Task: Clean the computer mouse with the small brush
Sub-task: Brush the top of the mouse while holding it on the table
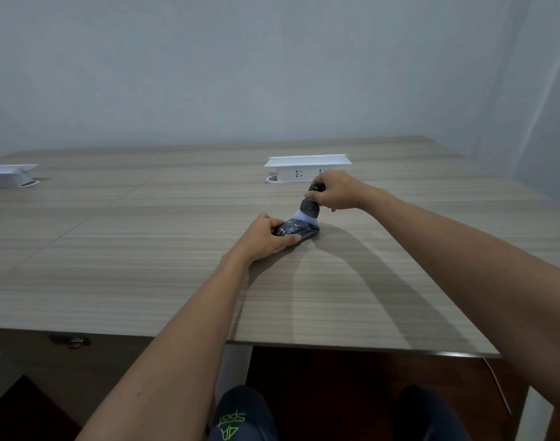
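A dark, glossy computer mouse (299,231) lies on the wooden table (145,265), a bit right of centre. My left hand (266,237) grips it from the near left side, thumb along its front edge. Above it stands the small brush (309,211), with a dark handle and pale bristles that press down on the top of the mouse. My right hand (336,190) holds the brush by its handle from the right, fingers closed around it. The upper end of the handle is partly hidden by the fingers.
A white raised socket box (307,167) stands on the table just behind my right hand. A second white box (8,175) sits at the far left edge. The table's near edge runs across the lower view, my shoes below it.
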